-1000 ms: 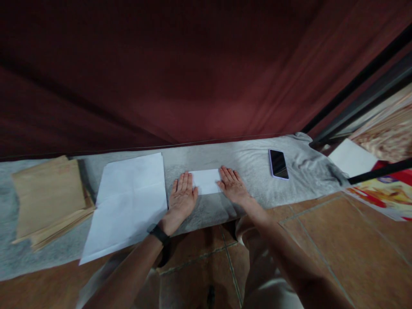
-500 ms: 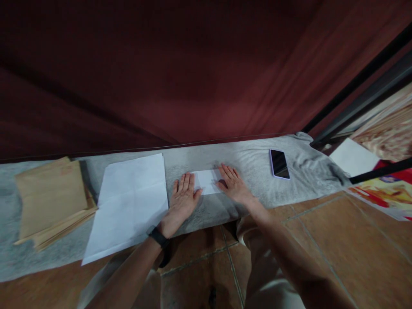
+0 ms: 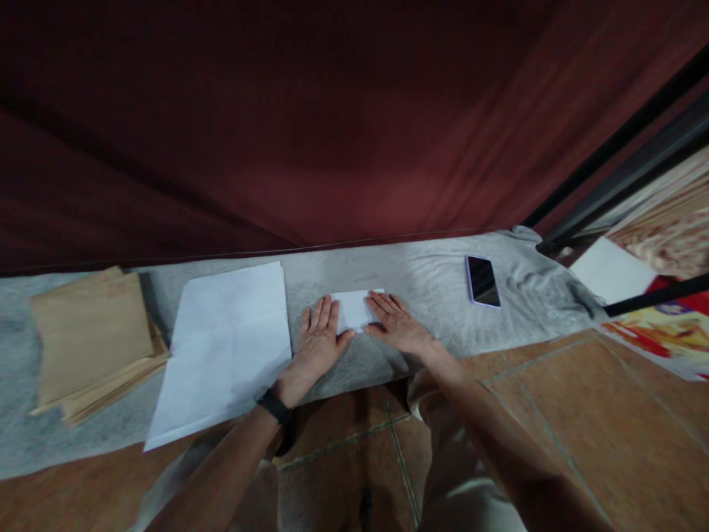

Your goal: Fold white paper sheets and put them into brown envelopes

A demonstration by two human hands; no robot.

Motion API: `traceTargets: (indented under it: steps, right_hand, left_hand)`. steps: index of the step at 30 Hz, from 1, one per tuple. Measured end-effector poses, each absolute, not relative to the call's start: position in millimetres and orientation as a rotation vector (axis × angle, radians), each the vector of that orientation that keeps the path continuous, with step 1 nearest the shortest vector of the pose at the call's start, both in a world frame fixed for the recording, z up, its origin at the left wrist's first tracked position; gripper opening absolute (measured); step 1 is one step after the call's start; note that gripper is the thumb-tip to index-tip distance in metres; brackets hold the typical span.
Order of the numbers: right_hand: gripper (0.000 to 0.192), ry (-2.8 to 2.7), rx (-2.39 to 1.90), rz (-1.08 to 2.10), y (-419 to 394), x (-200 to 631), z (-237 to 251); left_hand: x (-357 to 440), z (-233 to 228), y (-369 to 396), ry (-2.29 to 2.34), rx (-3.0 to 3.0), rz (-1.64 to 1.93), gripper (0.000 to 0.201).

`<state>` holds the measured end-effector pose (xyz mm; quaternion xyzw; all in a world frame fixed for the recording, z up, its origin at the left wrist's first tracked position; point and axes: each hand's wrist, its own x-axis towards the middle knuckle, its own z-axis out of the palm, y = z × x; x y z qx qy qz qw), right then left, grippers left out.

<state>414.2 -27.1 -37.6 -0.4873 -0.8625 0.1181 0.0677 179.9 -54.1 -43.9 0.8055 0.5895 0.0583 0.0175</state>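
Hanging across the whole upper view, a dark red curtain (image 3: 332, 125) drops to the back edge of a grey cloth (image 3: 432, 277) that runs as a long strip over brown floor tiles (image 3: 581, 414). On the cloth at the left lies a stack of brown envelopes (image 3: 91, 340), and just to its right a large white sheet (image 3: 227, 343) with fold creases, its near corner reaching past the cloth's front edge. A dark phone (image 3: 483, 281) lies face up well to the right of the hands.

Both forearms reach forward from the lower edge, converging toward the middle of the cloth. The left wrist wears a black band (image 3: 273, 405). The left hand (image 3: 318, 343) lies palm down, fingers straight and held together, thumb spread toward the right; its fingertips and thumb side touch the left part of a small folded white paper (image 3: 354, 307). The right hand (image 3: 397, 325) also lies flat, palm down, fingers slightly apart and angled left, covering the paper's right part. Neither hand grips; both press flat. The folded paper sits between them on the cloth, near its middle.
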Motion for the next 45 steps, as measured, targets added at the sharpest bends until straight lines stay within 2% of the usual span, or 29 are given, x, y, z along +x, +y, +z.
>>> traceTargets:
  steps: [6,23,29,31,34,37,40,42,45]
  right_hand:
    - [0.063,-2.609,-1.509,0.372,-26.8,411.6,-33.0]
    - [0.053,-2.382,-1.503,0.326,-3.1,399.9,-46.1]
    - [0.056,-2.304,-1.549,0.315,5.3,396.6,-47.2]
    - [0.052,-2.283,-1.574,0.315,7.5,396.7,-46.5]
    - [0.034,-2.233,-1.578,0.357,10.2,397.6,-42.4]
    - [0.025,-2.118,-1.497,0.409,10.9,400.2,-32.4]
    - [0.021,-1.966,-1.376,0.333,8.6,403.6,-18.5]
    - [0.021,-1.908,-1.311,0.260,4.7,404.9,-10.6]
    - [0.022,-1.924,-1.239,0.201,-3.6,404.4,-4.8]
  left_hand:
    - [196.5,-40.7,-66.2,1.723,2.571,0.239,0.059]
    - [206.7,-33.5,-81.4,1.544,2.632,0.256,0.057]
    - [189.4,-38.2,-63.7,1.783,2.439,0.318,0.056]
    - [183.8,-43.6,-57.7,1.824,2.376,0.370,0.056]
    - [179.6,-48.9,-51.8,1.784,2.315,0.501,0.058]
    - [178.4,-42.3,-47.7,1.745,2.236,0.741,0.072]
    - [176.0,-23.2,-42.5,1.713,2.185,1.051,0.084]
    - [173.6,-10.3,-39.1,1.699,2.193,1.189,0.083]
    - [170.6,-1.5,-36.3,1.690,2.289,1.198,0.067]
